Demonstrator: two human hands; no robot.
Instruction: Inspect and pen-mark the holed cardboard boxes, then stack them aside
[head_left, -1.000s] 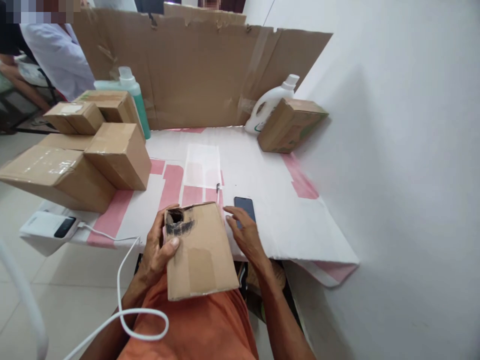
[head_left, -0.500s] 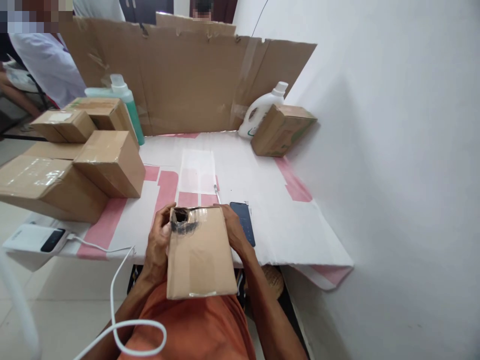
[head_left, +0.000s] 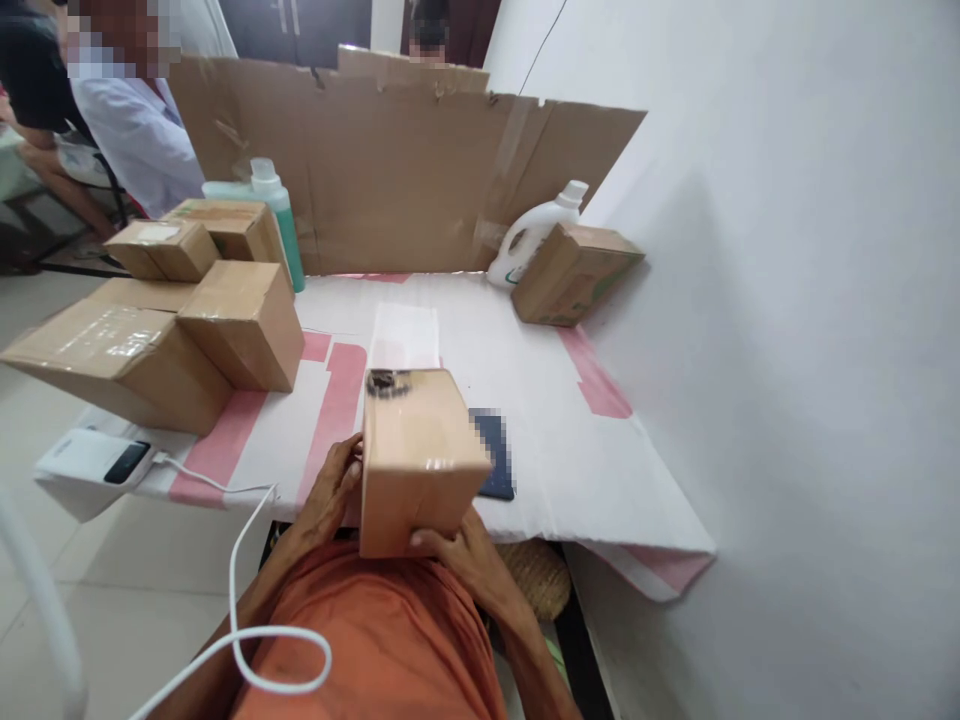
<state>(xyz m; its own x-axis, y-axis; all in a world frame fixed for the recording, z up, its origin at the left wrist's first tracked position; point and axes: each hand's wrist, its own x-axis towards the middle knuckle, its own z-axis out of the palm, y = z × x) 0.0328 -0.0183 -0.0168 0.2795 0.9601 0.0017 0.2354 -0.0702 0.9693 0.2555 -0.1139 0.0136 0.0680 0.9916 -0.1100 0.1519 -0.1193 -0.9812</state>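
I hold a small brown cardboard box [head_left: 416, 450] with both hands, lifted just above the near edge of the white-covered table [head_left: 525, 400]. A black smudged mark sits on its far top corner. My left hand [head_left: 330, 490] grips its left side, fingers curled against the cardboard. My right hand [head_left: 450, 550] supports it from below at the near bottom edge. A dark phone [head_left: 495, 465] lies flat on the table just right of the box, partly hidden behind it.
Several taped cardboard boxes [head_left: 150, 320] are stacked at the table's left. A green bottle [head_left: 281, 215] and a white jug [head_left: 532, 235] with another box [head_left: 574, 272] stand before a cardboard backdrop [head_left: 405, 170]. A white power bank [head_left: 90, 455] with cable lies front left. People sit beyond at upper left.
The box has been tipped up and raised from lying on my lap to standing above the table edge. My right hand moved from its far right side to under its bottom.
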